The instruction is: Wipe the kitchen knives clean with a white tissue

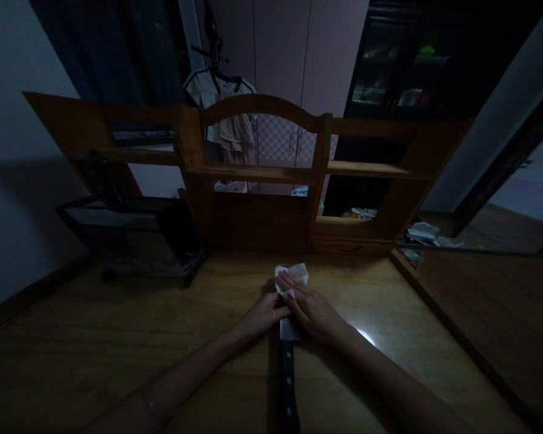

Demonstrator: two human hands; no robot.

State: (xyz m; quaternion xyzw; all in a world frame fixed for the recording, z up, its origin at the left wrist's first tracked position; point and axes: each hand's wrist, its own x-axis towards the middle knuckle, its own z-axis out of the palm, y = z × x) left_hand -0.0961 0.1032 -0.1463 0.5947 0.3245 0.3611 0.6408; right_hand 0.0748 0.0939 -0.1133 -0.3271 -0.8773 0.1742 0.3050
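Note:
A long knife (288, 374) with a dark riveted handle lies on the wooden desk (163, 337), handle toward me and blade pointing away. A white tissue (294, 274) covers the far part of the blade. My right hand (310, 307) lies flat on the tissue and blade, fingers stretched out and pressing down. My left hand (265, 313) sits at the left side of the blade, its fingers curled against the tissue's edge. What the left fingers pinch is hard to make out in the dim light.
A wooden shelf unit (257, 175) stands along the back of the desk. A dark rack (131, 229) sits at the back left. Papers and small items (423, 232) lie at the right rear. The desk's right edge (434, 307) drops to the floor.

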